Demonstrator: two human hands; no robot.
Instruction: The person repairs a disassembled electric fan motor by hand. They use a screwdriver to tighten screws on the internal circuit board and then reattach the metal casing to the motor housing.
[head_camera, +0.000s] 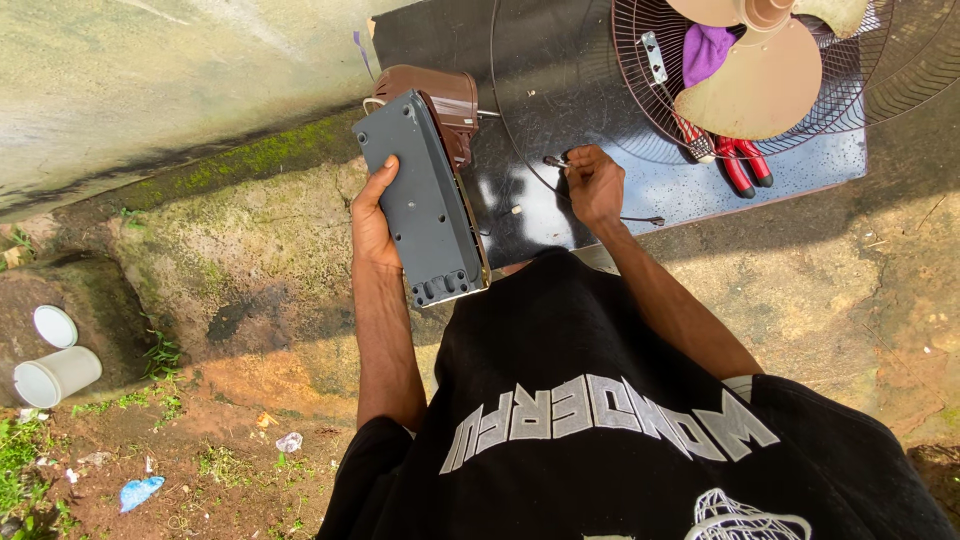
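The fan (750, 70) lies in parts. The left hand (372, 225) grips the grey base (425, 205). The right hand (595, 185) pinches 1 screwdriver (556, 161).

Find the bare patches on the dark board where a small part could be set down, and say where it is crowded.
The dark board is bare between the grey fan base, held by the left hand, and the right hand; a tiny pale bit lies there. Another bare strip runs along its near-right edge, below the red-handled pliers. The far right is crowded: fan guard, beige blades, purple cloth.
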